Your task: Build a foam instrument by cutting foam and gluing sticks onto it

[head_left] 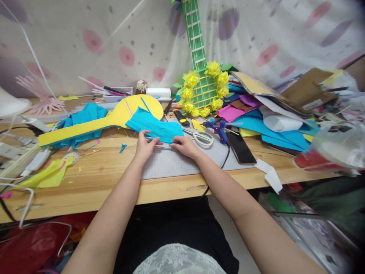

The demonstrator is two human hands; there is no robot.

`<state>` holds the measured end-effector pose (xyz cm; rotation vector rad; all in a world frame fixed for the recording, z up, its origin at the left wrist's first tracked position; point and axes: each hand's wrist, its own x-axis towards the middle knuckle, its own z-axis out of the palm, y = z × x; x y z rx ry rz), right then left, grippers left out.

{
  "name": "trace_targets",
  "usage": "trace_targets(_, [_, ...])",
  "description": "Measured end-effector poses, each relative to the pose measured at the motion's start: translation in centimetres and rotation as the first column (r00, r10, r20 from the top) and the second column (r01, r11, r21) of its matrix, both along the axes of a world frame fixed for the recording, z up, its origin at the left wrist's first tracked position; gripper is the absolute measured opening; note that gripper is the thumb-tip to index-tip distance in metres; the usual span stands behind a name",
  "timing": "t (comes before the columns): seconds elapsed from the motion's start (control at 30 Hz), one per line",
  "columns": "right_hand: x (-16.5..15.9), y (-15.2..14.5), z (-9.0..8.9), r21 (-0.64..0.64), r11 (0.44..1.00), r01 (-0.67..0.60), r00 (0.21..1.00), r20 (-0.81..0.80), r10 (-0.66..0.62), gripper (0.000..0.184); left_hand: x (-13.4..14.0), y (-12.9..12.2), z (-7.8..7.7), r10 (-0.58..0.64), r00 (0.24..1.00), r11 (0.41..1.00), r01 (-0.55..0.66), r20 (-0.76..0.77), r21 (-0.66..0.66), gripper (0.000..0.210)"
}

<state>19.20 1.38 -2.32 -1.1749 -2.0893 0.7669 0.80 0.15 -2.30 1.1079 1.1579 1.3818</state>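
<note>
A piece of blue crepe paper [156,127] lies slightly tilted over the grey cutting mat [171,165], its near edge between my two hands. My left hand [146,145] pinches that edge at its left part, thumb against fingers. At the right end, my right hand [184,146] is closed on the same edge, knuckles up. A thin blue strip or stick shows along the edge between them; which, I cannot tell. White-handled scissors [203,139] rest just right of my right hand. Behind the paper is a yellow guitar-shaped cutout [114,116].
A green paper guitar with yellow flowers [199,91] stands against the curtain. To the right are a blue glue gun [218,128], a phone [241,147], stacked coloured papers [273,131] and a plastic cup [316,158]. A power strip [17,163] with cables sits at left.
</note>
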Motion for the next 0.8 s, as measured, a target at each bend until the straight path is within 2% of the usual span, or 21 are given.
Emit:
trace_targets(0.2, [0.1, -0.1, 0.3, -0.074, 0.997, 0.027, 0.998, -0.063, -0.031, 0.020, -0.2, -0.6, 0.7, -0.076, 0.997, 0.996, 0.076, 0.000, 0.038, 0.050])
trace_targets(0.33, [0.2, 0.1, 0.2, -0.080, 0.995, 0.050, 0.996, -0.063, -0.055, 0.019, -0.1, -0.6, 0.6, -0.068, 0.998, 0.997, 0.068, 0.005, 0.043, 0.048])
trace_targets(0.43, [0.5, 0.4, 0.0, -0.065, 0.992, 0.106, 0.993, -0.046, -0.109, 0.018, -0.4, -0.5, 0.2, 0.026, 1.000, 0.999, -0.025, -0.017, 0.045, 0.046])
trace_targets(0.5, [0.6, 0.4, -0.2, -0.059, 0.989, 0.139, 0.989, -0.035, -0.141, 0.018, -0.8, -0.5, 0.1, 0.147, 0.983, 0.985, -0.136, -0.108, 0.104, 0.042])
trace_targets(0.57, [0.7, 0.4, -0.1, -0.060, 0.987, 0.147, 0.988, -0.029, -0.149, 0.019, -1.1, -0.5, 0.3, 0.271, 0.919, 0.949, -0.204, -0.287, 0.240, 0.037])
trace_targets(0.6, [0.8, 0.4, -0.1, -0.060, 0.988, 0.144, 0.989, -0.026, -0.145, 0.019, -1.1, -0.5, 0.6, 0.322, 0.863, 0.925, -0.199, -0.389, 0.324, 0.034])
trace_targets(0.7, [0.8, 0.2, 0.3, -0.049, 0.990, 0.132, 0.991, -0.012, -0.133, 0.017, -1.0, -0.3, 1.3, 0.404, 0.665, 0.862, -0.047, -0.628, 0.504, 0.024])
trace_targets(0.8, [1.0, 0.1, 0.5, -0.033, 0.991, 0.129, 0.991, -0.014, -0.129, 0.016, -0.7, 0.0, 1.7, 0.395, 0.551, 0.835, 0.119, -0.735, 0.538, 0.014])
